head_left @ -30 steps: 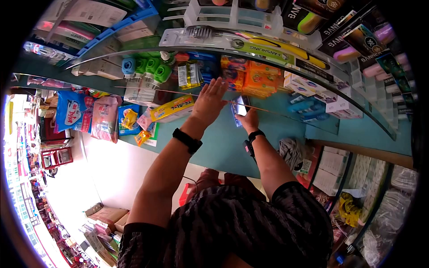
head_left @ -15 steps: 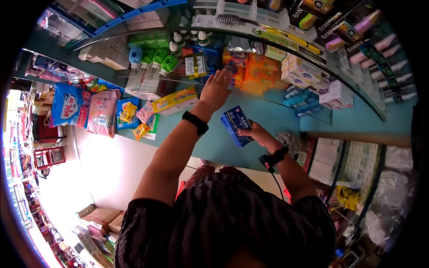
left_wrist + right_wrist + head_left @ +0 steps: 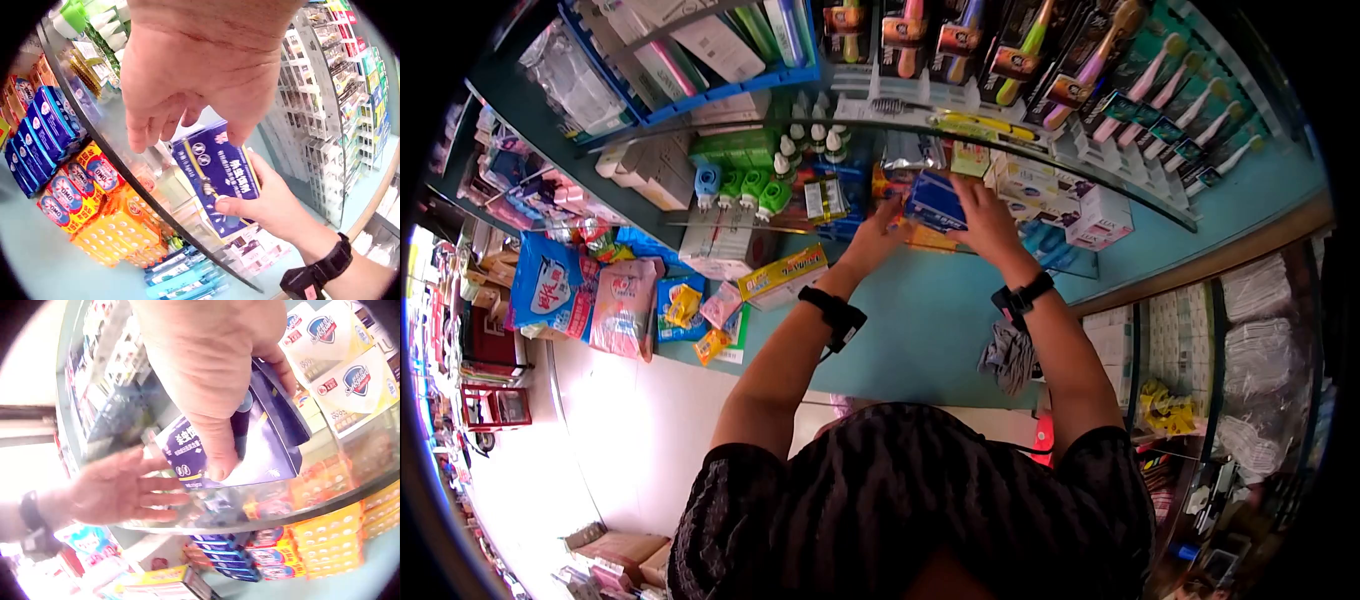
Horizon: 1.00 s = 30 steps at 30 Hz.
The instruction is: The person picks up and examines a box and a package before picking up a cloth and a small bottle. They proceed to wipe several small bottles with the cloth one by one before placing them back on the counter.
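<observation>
My right hand (image 3: pixel 992 232) grips a dark blue carton (image 3: pixel 935 203) by one end, with the thumb across its printed face. White lettering and a small insect picture show on the carton in the left wrist view. It is held up at the edge of the curved glass shelf (image 3: pixel 144 198), tilted. My left hand (image 3: pixel 873 243) reaches beside the carton's other end, its fingers extended. In the right wrist view those fingers (image 3: pixel 159 499) lie right at the carton's lower corner.
Soap packs (image 3: pixel 78 181) and white Safeguard boxes (image 3: pixel 356 387) are stacked around the glass. Toothbrushes (image 3: pixel 1020 60) hang at the back. On the counter (image 3: pixel 900 335) stand detergent bags (image 3: pixel 555 285), a yellow box (image 3: pixel 785 275) and a grey cloth (image 3: pixel 1007 355).
My right hand has lifted the carton from low over the counter, forward to the glass shelf. My left hand has drawn back slightly and is now beside the carton.
</observation>
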Motion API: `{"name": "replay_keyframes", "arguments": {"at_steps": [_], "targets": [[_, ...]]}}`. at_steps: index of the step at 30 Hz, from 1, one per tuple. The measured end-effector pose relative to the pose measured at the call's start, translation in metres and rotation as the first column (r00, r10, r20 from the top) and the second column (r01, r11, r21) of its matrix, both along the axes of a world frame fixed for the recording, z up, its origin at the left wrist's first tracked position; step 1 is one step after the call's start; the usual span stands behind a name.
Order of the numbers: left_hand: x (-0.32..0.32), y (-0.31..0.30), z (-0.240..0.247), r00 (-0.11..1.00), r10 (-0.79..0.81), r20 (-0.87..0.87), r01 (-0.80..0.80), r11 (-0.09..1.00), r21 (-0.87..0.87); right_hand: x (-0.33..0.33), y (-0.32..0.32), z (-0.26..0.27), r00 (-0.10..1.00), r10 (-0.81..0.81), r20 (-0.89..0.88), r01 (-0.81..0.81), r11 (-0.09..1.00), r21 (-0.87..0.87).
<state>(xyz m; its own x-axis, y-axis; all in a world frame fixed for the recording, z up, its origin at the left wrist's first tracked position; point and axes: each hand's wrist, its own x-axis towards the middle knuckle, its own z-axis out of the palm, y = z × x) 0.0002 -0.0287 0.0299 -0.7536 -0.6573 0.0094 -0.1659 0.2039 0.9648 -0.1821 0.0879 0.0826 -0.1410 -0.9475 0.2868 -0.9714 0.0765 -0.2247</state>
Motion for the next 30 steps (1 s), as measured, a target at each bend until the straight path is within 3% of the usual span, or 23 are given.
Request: {"name": "replay_keyframes", "arguments": {"at_steps": [3,5,7,9,12,15,16,18,20,23,25,29,30], "targets": [[-0.004,0.000,-0.011,0.999,-0.043,0.021,0.043,0.999,0.013,-0.011,-0.014,-0.023,0.988,0.063,-0.142,-0.050,0.994,0.092],[-0.014,-0.008,-0.025,1.000,0.005,0.022,-0.002,0.994,-0.111,-0.011,-0.014,-0.029,0.984,0.063,-0.166,-0.046,0.993,0.104],[-0.021,-0.010,-0.030,0.999,0.023,-0.048,-0.032,0.980,-0.196,-0.009,-0.011,-0.025,0.995,0.038,-0.093,-0.025,0.991,0.129],[-0.028,-0.012,-0.028,1.000,0.015,0.001,-0.014,0.985,-0.172,-0.008,-0.006,-0.023,0.999,0.015,-0.031,-0.012,0.995,0.098],[-0.042,-0.022,-0.033,0.998,0.004,-0.062,-0.010,0.996,-0.088,-0.020,0.000,-0.037,0.987,0.003,0.158,0.021,0.988,-0.150],[-0.050,-0.031,-0.050,0.999,0.009,-0.036,-0.007,0.999,0.045,-0.032,0.007,-0.065,0.842,-0.053,0.536,0.143,0.982,-0.127],[-0.052,-0.033,-0.051,1.000,0.009,-0.002,-0.009,0.996,0.090,-0.031,0.012,-0.067,0.670,-0.052,0.741,0.146,0.987,-0.063],[-0.056,-0.024,-0.050,0.999,0.036,-0.016,-0.036,0.999,0.000,-0.032,0.012,-0.075,0.523,0.016,0.852,0.119,0.989,-0.092],[-0.060,-0.020,-0.050,0.998,0.060,-0.022,-0.062,0.997,-0.054,-0.036,0.003,-0.098,0.604,0.076,0.794,0.131,0.973,-0.192],[-0.063,-0.020,-0.069,0.997,0.080,-0.017,-0.081,0.996,-0.040,-0.034,0.007,-0.091,0.591,-0.001,0.807,0.154,0.982,-0.112],[-0.061,-0.021,-0.064,0.997,0.069,-0.022,-0.069,0.998,0.003,-0.037,0.009,-0.080,0.483,0.038,0.875,0.101,0.990,-0.098],[-0.042,-0.015,-0.019,0.995,0.018,-0.103,0.022,0.926,0.376,-0.038,0.017,-0.052,0.282,0.105,0.954,0.074,0.989,-0.131],[-0.040,-0.018,-0.016,0.992,0.036,-0.122,0.026,0.883,0.468,-0.038,0.021,-0.043,0.211,-0.039,0.977,0.093,0.995,0.019]]}}
